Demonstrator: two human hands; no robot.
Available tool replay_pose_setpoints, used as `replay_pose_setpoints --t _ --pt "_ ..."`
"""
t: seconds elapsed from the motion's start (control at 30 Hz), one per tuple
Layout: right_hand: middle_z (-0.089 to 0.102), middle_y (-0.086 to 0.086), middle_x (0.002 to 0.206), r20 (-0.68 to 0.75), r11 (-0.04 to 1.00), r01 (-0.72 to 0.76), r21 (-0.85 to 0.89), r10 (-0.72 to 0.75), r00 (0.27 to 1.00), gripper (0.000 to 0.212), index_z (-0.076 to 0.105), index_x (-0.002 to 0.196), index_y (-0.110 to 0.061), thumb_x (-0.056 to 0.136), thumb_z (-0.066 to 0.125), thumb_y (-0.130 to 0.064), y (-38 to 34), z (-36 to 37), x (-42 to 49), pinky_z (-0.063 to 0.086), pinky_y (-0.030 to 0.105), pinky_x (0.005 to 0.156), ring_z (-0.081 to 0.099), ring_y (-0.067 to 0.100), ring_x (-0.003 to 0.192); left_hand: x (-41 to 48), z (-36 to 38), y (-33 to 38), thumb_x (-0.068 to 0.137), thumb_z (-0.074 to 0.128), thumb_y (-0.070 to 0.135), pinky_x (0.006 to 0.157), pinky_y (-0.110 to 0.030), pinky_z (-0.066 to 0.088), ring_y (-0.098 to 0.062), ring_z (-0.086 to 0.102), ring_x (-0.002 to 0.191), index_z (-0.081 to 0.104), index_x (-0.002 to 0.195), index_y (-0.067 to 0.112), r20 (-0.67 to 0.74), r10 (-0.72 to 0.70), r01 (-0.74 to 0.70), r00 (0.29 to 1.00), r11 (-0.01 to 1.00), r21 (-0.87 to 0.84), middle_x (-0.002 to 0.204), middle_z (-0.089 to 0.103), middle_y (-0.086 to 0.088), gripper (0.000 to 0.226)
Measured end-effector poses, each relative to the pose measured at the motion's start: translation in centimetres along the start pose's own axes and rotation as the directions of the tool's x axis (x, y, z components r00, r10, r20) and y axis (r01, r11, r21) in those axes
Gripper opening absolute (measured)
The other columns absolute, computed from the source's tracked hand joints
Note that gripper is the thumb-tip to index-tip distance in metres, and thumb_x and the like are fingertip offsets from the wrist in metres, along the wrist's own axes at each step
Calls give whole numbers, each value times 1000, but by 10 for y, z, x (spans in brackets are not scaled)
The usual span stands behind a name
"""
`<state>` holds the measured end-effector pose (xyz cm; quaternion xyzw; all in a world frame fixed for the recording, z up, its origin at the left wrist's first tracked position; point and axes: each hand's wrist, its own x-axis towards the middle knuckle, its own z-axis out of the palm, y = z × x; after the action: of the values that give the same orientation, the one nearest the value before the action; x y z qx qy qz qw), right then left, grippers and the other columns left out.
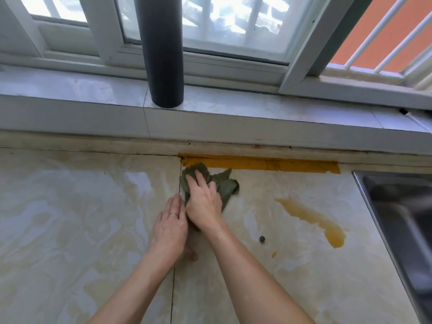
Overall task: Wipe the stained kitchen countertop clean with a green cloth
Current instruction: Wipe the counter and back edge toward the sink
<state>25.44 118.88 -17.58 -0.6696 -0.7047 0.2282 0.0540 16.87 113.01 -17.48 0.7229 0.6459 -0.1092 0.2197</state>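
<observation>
A crumpled green cloth [225,184] lies on the cream marbled countertop [81,218] near its back edge. My right hand [203,202] lies flat on top of the cloth, fingers stretched toward the wall. My left hand [170,226], with a ring on one finger, rests flat on the counter just left of it, touching the right hand's side. A long amber-brown stain [313,220] streaks the counter to the right of the cloth, with a small drop [273,254] below it.
A strip of yellow tape [268,163] runs along the back seam behind the cloth. A small dark lump [262,239] sits on the counter. A steel sink [397,218] is at the right. A dark pipe [163,66] stands on the window sill.
</observation>
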Motion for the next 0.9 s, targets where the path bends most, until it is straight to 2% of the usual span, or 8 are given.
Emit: replay_pose_setpoints --t 0.1,0.3,0.4,0.47,0.53,0.67,0.8,0.9 --pt "15 -5 159 -14 998 -68 10 68 998 66 26 148 -29 90 50 -12 14 -12 15 39 41 99 32 30 127 1 -2 1 60 79 58 121 -36 7 -25 -14 147 -17 148 1 31 -3 2 1000 999 32 156 -24 -12 142" --pt "18 -5 158 -103 936 -344 70 350 931 63 26 148 -29 92 47 -9 57 -36 15 36 41 100 30 30 130 -3 -3 3 62 78 58 121 -37 7 -25 -14 146 -19 147 2 31 -11 10 999 999 31 156 -24 -12 141" --pt "24 -5 155 -140 976 -215 43 219 966 64 31 145 -29 89 51 -5 35 -23 5 37 38 97 35 27 124 -1 -4 4 61 79 58 121 -37 7 -25 -15 146 -19 147 1 34 -14 13 999 1000 27 156 -25 -12 142" --pt "22 -5 156 -106 999 -44 -3 44 993 65 29 145 -31 89 50 -6 20 -9 0 38 39 97 36 28 122 0 -5 5 61 79 58 121 -37 7 -25 -15 146 -18 147 0 42 -11 10 999 999 32 155 -25 -13 142" --pt "18 -5 157 -66 1000 15 -22 -16 998 63 27 146 -31 91 46 -9 21 -8 7 40 41 96 35 30 122 0 -6 5 61 79 58 121 -37 6 -25 -15 146 -18 147 1 50 -20 18 999 999 41 155 -25 -13 142" --pt "15 -7 159 -66 989 -145 -6 144 987 62 24 148 -34 92 42 -13 51 -29 28 37 44 102 30 31 130 -2 -6 4 61 80 57 121 -37 7 -24 -15 146 -19 147 2 53 -25 23 998 999 30 156 -25 -10 142" --pt "13 -8 159 -99 928 -371 28 371 923 65 22 149 -32 92 45 -11 77 -44 23 35 42 102 28 31 131 -4 -6 5 62 79 57 121 -38 6 -25 -16 146 -19 147 3 50 -24 22 998 999 34 156 -25 -10 140" --pt "15 -6 158 -109 950 -311 9 310 945 68 24 148 -30 89 50 -8 55 -35 9 35 42 102 29 31 130 -1 -5 5 61 80 56 121 -38 7 -25 -15 146 -17 148 2 46 -23 22 999 999 26 156 -24 -11 140"
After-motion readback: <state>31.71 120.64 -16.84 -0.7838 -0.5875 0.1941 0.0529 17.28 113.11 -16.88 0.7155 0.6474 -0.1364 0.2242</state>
